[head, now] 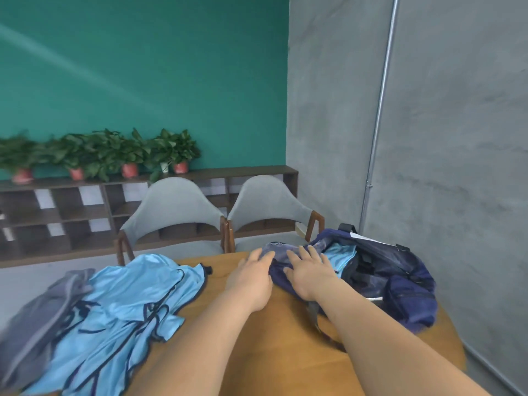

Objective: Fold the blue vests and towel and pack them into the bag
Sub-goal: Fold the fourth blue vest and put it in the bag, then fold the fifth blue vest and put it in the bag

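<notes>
A dark navy bag lies open at the far right of the wooden table. A light blue vest shows inside its mouth. My right hand rests flat with spread fingers on the bag's near flap. My left hand reaches to the flap's left edge, fingers straight and touching the fabric. A crumpled pile of light blue vests with dark trim lies at the left. A grey towel sits bunched against the pile's left side.
Two grey chairs stand behind the table's far edge. A low dark shelf with potted plants lines the green wall. A concrete wall with a metal pipe stands close on the right.
</notes>
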The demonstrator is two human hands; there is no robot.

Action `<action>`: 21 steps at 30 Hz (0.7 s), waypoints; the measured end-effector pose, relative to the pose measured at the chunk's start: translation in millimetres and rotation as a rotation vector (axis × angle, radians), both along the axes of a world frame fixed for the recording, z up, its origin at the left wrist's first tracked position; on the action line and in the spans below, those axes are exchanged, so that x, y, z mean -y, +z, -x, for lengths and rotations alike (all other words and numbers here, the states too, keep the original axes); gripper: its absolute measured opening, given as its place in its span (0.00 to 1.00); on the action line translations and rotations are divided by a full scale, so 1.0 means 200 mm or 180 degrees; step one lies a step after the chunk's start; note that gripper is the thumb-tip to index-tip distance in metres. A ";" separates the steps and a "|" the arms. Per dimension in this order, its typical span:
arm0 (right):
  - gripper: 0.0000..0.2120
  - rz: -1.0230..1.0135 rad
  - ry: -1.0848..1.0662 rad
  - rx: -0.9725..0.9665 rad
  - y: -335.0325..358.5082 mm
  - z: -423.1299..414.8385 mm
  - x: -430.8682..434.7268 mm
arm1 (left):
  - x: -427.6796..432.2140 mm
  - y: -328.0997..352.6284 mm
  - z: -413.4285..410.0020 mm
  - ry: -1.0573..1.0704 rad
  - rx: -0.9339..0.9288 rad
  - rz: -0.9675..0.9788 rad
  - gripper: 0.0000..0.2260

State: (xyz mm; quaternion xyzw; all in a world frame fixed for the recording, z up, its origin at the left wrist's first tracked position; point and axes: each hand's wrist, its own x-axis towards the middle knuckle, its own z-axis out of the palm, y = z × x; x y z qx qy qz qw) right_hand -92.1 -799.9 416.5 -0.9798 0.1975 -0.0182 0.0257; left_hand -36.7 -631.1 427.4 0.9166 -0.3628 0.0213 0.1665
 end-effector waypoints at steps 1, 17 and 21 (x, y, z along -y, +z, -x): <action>0.30 -0.0024 0.0073 0.0021 -0.01 0.00 -0.06 | -0.07 -0.01 0.02 0.0044 0.0002 -0.0020 0.28; 0.29 -0.0553 0.1227 -0.0306 -0.43 -0.14 -1.00 | -0.98 -0.47 0.00 0.0935 -0.0135 -0.0395 0.30; 0.30 -0.0711 0.1397 -0.0295 -0.53 -0.20 -1.12 | -1.13 -0.56 -0.06 0.1118 -0.0059 -0.0435 0.28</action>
